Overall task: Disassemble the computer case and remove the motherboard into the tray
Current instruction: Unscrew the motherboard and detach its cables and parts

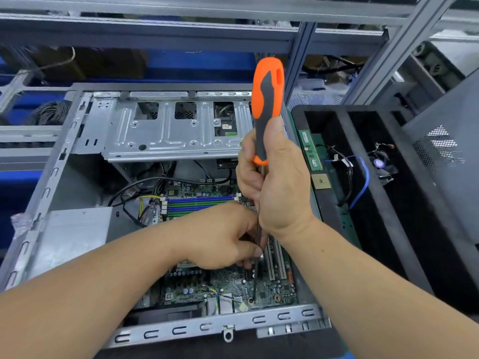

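An open grey computer case [77, 130] lies on its side before me, with the green motherboard [233, 283] on its floor. My right hand [277, 182] grips the orange and grey handle of a long screwdriver [268, 99], held upright. Its dark shaft runs down to a screw [251, 300] near the board's front edge. My left hand [223, 237] rests over the board and pinches the shaft between its fingers. To the right stands a black tray [388, 203] with compartments.
A silver drive cage [168, 130] spans the case's far side, and a grey power supply [75, 231] fills its left. The tray holds a RAM stick [311, 149], a CPU chip [321, 181], a small fan [379, 161] and cables. Metal shelving rises behind.
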